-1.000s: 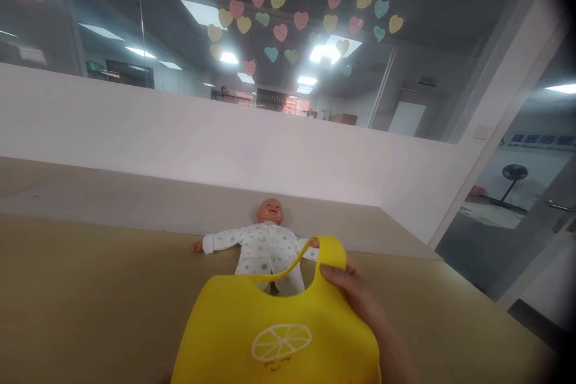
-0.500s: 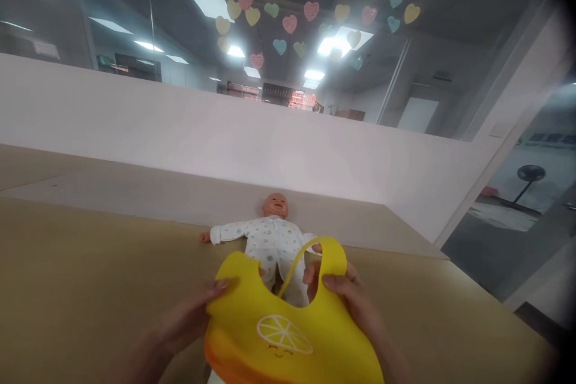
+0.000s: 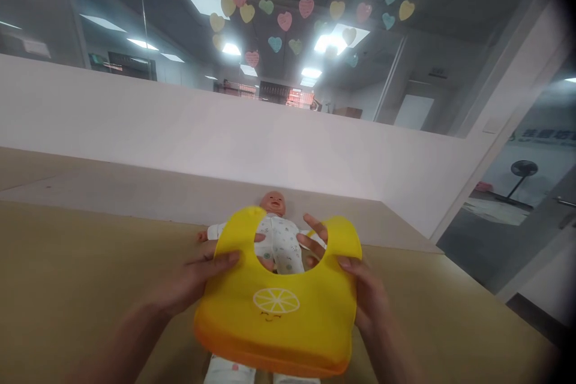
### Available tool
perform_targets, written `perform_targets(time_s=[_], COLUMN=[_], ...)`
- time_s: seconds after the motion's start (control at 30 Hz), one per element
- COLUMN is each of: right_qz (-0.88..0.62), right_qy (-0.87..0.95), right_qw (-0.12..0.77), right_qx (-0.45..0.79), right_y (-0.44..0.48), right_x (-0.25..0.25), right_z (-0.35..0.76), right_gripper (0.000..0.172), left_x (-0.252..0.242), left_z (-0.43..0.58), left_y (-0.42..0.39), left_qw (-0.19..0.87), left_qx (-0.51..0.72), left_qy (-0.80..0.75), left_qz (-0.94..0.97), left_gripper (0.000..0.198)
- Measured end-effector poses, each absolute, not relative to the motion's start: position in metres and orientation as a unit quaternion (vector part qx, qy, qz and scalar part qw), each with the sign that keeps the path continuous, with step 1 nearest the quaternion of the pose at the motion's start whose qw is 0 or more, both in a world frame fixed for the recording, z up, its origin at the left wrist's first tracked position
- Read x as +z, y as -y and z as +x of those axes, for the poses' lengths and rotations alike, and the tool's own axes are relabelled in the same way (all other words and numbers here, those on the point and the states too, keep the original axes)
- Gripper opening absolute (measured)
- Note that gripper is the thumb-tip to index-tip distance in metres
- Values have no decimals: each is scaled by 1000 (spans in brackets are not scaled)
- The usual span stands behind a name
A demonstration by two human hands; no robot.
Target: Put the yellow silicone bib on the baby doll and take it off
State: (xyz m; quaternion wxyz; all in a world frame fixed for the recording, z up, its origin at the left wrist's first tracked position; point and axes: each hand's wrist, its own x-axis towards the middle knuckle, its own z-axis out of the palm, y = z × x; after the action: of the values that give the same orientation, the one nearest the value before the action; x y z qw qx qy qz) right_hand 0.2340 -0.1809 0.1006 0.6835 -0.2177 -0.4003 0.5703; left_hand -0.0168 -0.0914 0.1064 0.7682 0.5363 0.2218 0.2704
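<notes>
A yellow bib (image 3: 310,306) with a lemon-slice print and an orange lower pocket hangs upright between my two hands. My left hand (image 3: 198,276) grips its left side, thumb on the front and fingers behind. On the right side my right hand (image 3: 360,282) pinches it with the thumb in front; several of its fingers show through the neck opening. Behind the bib a baby doll (image 3: 273,203) in white patterned clothes lies on its back on the table (image 3: 90,276). The bib hides part of its body; its legs show below.
A grey strip (image 3: 135,192) runs along the back of the table, against a white wall (image 3: 225,138). Above is a window with heart-shaped notes (image 3: 284,21). A doorway and a black fan (image 3: 524,169) are at the right.
Both hands have raised the bib and spread it flatter toward the camera. Its orange pocket now shows fully, and both neck ends stand apart. The doll's legs have come into view below.
</notes>
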Motion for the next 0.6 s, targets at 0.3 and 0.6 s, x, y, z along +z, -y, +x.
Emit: perform_targets(time_s=[0.3, 0.6], right_qz=[-240, -290], right_qy=[425, 411], right_qw=[666, 651], right_qx=[564, 568], right_y=[114, 14], right_x=[119, 79], right_z=[261, 292], right_gripper=[35, 57], left_x=[116, 80], left_z=[24, 60], left_y=[32, -65], left_qw=[746, 717], left_qx=[358, 375], left_qy=[-163, -252], left_qz=[537, 531], left_gripper=[55, 52])
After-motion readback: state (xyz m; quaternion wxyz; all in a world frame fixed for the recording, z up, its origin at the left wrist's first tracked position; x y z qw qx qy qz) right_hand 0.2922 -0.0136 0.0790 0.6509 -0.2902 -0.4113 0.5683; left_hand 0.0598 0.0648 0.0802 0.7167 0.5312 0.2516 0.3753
